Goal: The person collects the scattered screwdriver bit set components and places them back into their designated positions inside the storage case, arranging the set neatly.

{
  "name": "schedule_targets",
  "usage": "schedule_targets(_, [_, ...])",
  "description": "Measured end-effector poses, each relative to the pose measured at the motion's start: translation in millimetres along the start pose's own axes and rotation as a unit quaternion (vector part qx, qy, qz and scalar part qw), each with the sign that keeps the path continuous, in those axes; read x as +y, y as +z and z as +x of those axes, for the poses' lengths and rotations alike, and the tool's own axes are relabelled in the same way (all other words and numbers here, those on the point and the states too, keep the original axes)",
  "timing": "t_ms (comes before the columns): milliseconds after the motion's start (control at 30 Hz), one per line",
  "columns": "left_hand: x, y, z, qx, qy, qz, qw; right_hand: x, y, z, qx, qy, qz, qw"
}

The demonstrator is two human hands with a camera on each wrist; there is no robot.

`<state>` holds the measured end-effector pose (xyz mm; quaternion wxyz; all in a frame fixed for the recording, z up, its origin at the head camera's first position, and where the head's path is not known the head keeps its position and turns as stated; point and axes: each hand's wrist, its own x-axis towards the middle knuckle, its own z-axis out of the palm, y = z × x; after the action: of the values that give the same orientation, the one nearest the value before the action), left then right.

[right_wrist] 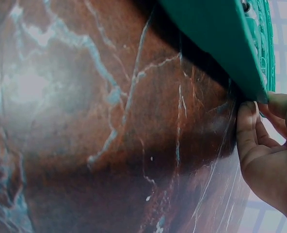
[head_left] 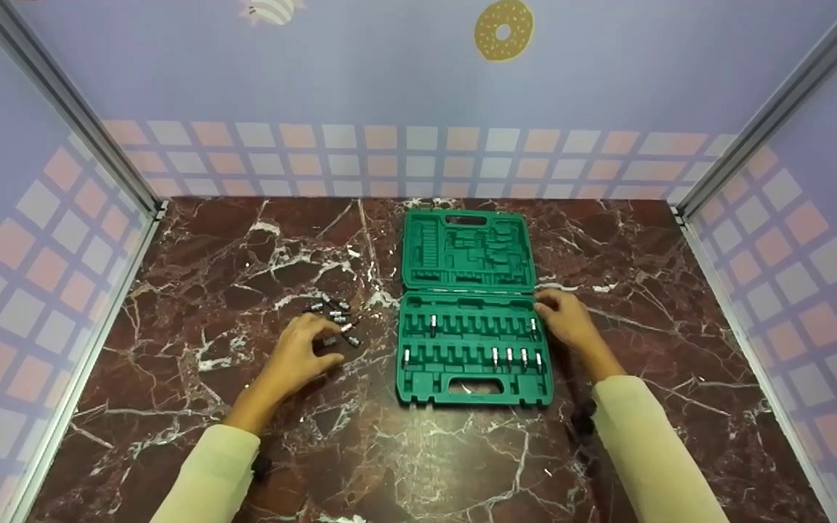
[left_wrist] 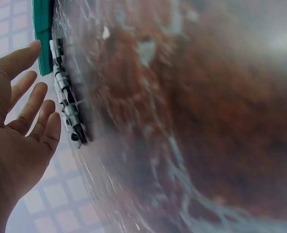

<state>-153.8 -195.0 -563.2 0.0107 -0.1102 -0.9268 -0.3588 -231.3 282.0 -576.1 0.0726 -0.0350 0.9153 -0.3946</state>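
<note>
A green plastic socket-bit case (head_left: 474, 396) lies unfolded on the tabletop, its lid half at the back. Several silver-and-black socket bits (head_left: 509, 357) stand in the slots of its front half. To the left of the case, a loose pile of socket bits (head_left: 338, 316) lies on the table. My left hand (head_left: 302, 356) hovers beside this pile, thumb apart from the fingers; in the left wrist view the bits (left_wrist: 68, 99) lie just past the fingertips, with nothing gripped. With thumb and fingers, my right hand (head_left: 567, 319) pinches the case's right edge near the hinge.
The table (head_left: 462, 465) has a dark red marbled surface with white veins. Patterned panels (head_left: 360, 87) enclose it at the back and both sides, with metal strips (head_left: 753, 131) at the corners.
</note>
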Motion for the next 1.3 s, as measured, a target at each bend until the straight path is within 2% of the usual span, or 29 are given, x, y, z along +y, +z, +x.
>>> schedule_targets(367, [-16.0,-11.1,-10.0,0.017,-0.014,0.04,0.999,1.1,0.5,1.6,0.001,-0.001,-0.002,1.0])
schedule_targets(500, [-17.0,-14.0,-11.3,0.004,-0.016,0.049,0.9987,0.4,0.2,0.7,-0.005,0.002,0.002,1.0])
schedule_targets(967, [-25.9,-15.0,-11.4,-0.002,-0.021,0.065,0.9976,2.4,1.3,1.0,0.005,-0.002,0.006,1.0])
schedule_targets(1300, [-30.7,-11.9,-10.7,0.016,-0.013,0.065,0.9977,2.4,1.8,0.5,0.005,0.005,0.01,0.9999])
